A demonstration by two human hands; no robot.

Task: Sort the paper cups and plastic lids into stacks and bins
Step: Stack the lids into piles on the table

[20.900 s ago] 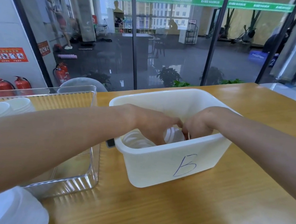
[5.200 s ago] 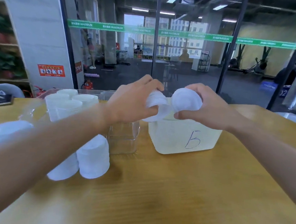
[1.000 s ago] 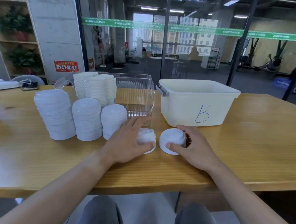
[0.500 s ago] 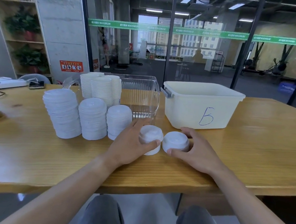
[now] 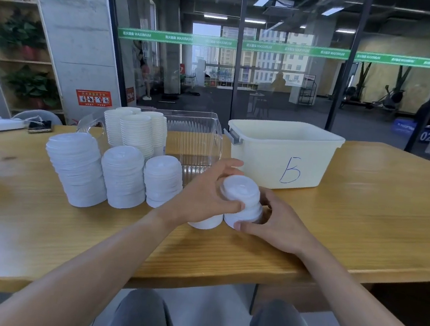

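Left hand [image 5: 205,196] curled round the upper part of a small lid stack [image 5: 242,197], thumb across its near side and fingers over the far side. Right hand [image 5: 278,228] cupped against the lower part of the same stack from the right, thumb tip at its base. Gripped from both sides, then, near the front of the wooden table [image 5: 362,218], base down at the table top and top face tipped a little toward the camera. Long axis close to upright, leaning slightly left at the top.

Just beside it on the left, tucked under the left palm: a second, shorter lid pile [image 5: 206,223] resting on the table. Cannot tell whether touching the held stack.

Further left, three finished lid stacks in a row: tallest [image 5: 76,169], middle [image 5: 123,177], shortest [image 5: 163,181]. Shortest one nearest the left hand, so probably a leftward carry with that hand leading, should the small stack be meant to join them. Behind those, paper cup stacks [image 5: 135,130] beside a clear bin [image 5: 197,139]. Straight beyond the hands, a white bin marked B [image 5: 315,160], about equally near either hand.

Worth keeping the stack upright during any move; loose lids likely to slide apart if tipped further.
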